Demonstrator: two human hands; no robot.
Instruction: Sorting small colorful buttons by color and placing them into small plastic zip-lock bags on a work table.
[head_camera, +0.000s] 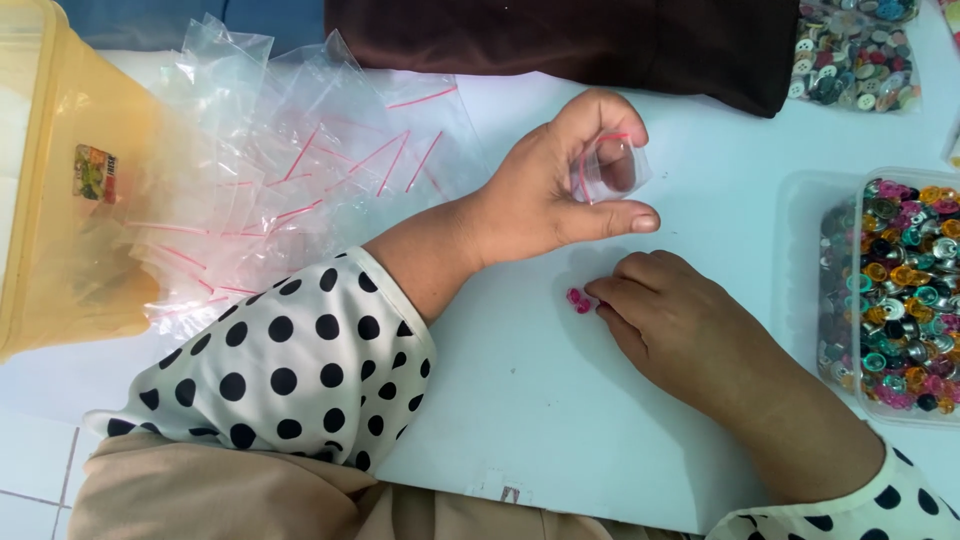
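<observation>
My left hand (545, 195) holds a small clear zip bag (612, 168) with a red seal strip, pinched between thumb and fingers above the white table (520, 400). My right hand (672, 318) rests on the table just below it, its fingertips touching a few small pink buttons (578, 299). Whether the fingers pinch one of the buttons is hidden. Both sleeves are white with black dots.
A heap of clear zip bags (290, 180) with red strips lies at the left beside an orange translucent tub (60, 190). A clear tray (905, 290) of coloured buttons stands at the right. A bag of mixed buttons (850, 55) and dark cloth (600, 40) lie at the back.
</observation>
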